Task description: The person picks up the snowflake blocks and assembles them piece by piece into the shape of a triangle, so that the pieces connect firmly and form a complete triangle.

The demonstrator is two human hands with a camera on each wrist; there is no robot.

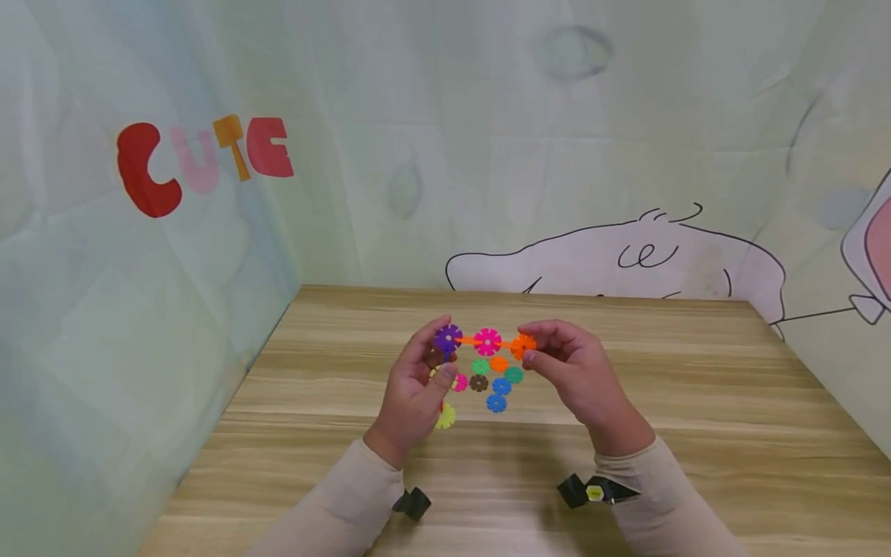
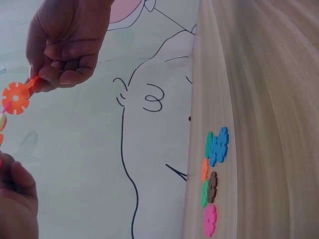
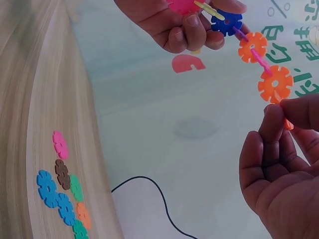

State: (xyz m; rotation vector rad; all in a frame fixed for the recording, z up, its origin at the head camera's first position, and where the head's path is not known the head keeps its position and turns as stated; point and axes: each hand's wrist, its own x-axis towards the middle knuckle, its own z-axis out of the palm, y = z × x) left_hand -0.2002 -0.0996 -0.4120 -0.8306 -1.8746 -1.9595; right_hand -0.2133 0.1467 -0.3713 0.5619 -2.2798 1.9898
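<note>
A chain of notched plastic discs, slotted edge to edge, stretches between the two hands above the table. My left hand (image 1: 411, 402) grips its left part, near a purple-blue disc (image 1: 442, 338). Beyond that, a pink disc (image 1: 482, 335) and edge-on orange ones run to the right. At the chain's right end, my right hand (image 1: 588, 375) pinches an orange disc between thumb and fingers, seen close in the right wrist view beside another orange disc (image 3: 269, 90). A yellow disc (image 1: 448, 418) shows under the left hand; its link to the chain is hidden.
Several loose discs lie flat on the wood-grain table (image 1: 313, 356) beneath the chain, among them a brown disc (image 1: 473, 384), a blue disc (image 1: 492, 404) and a teal disc (image 1: 516, 377). A printed cloth backdrop (image 1: 390, 255) stands behind the table and along its left side.
</note>
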